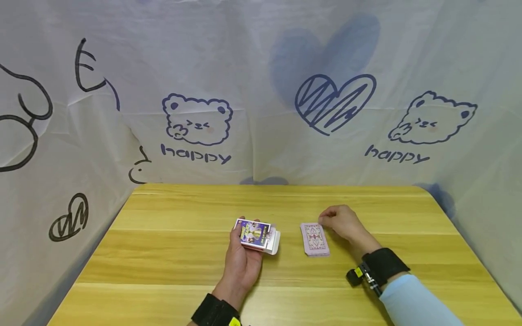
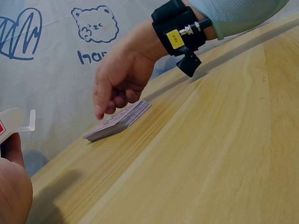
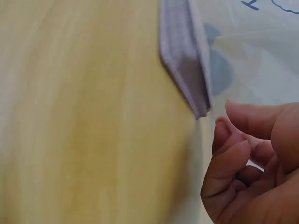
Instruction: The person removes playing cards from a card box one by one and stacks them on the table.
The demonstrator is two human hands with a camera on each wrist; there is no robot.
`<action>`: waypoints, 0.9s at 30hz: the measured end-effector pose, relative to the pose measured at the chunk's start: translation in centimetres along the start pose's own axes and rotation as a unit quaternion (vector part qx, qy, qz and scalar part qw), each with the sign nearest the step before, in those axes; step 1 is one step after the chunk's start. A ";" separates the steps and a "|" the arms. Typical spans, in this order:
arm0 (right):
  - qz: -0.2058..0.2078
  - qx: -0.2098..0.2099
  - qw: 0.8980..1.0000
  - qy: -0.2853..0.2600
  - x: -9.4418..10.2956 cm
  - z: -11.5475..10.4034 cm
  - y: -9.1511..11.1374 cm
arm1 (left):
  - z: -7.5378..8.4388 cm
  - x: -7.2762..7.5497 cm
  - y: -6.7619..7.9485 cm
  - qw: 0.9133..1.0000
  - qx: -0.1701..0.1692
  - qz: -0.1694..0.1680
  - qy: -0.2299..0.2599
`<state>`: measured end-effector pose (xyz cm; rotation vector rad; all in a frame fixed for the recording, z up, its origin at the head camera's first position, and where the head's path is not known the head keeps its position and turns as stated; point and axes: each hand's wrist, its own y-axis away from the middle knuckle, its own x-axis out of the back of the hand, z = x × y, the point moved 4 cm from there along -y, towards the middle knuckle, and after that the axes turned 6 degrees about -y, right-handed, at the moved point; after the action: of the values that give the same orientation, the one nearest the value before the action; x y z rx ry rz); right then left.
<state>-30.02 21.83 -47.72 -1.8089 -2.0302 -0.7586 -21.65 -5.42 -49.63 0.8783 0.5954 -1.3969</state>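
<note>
My left hand (image 1: 244, 267) holds a playing-card box (image 1: 253, 232), palm up, with the thumb along its near side. The box has a purple printed face, and its white end flap (image 1: 275, 242) sticks out open toward the right. What is inside cannot be made out. A deck of cards (image 1: 315, 240), patterned pinkish backs up, lies on the table to the right of the box. At the deck's far right corner is my right hand (image 1: 342, 222), its fingers loosely bent. The right wrist view shows a gap between thumb and fingers (image 3: 226, 161), beside the deck (image 3: 184, 51).
The yellow wood-grain table (image 1: 163, 253) stretches out around both hands. Behind it hangs a white cloth (image 1: 261, 136) with drawn bears, hearts and lettering, and more cloth closes off the sides. Each wrist wears a black strap (image 1: 385, 265); the right one carries a small camera (image 1: 355, 277).
</note>
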 end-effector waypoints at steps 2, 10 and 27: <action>0.012 0.006 1.000 0.000 0.2 -0.3 0.3 | 0.0 0.0 -0.1 1.000 0.001 -0.001 -0.004; 0.057 0.068 0.995 -0.049 -0.8 -4.1 2.9 | -0.2 0.0 -0.3 1.000 0.003 -0.006 -0.014; 0.000 0.019 0.973 -0.229 -8.5 -7.8 7.4 | -0.2 -0.1 -0.2 1.000 0.010 -0.015 -0.007</action>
<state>-22.39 10.87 -44.88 -2.1103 -2.2961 -0.3117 -21.86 -5.18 -49.72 0.8779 0.5871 -1.4378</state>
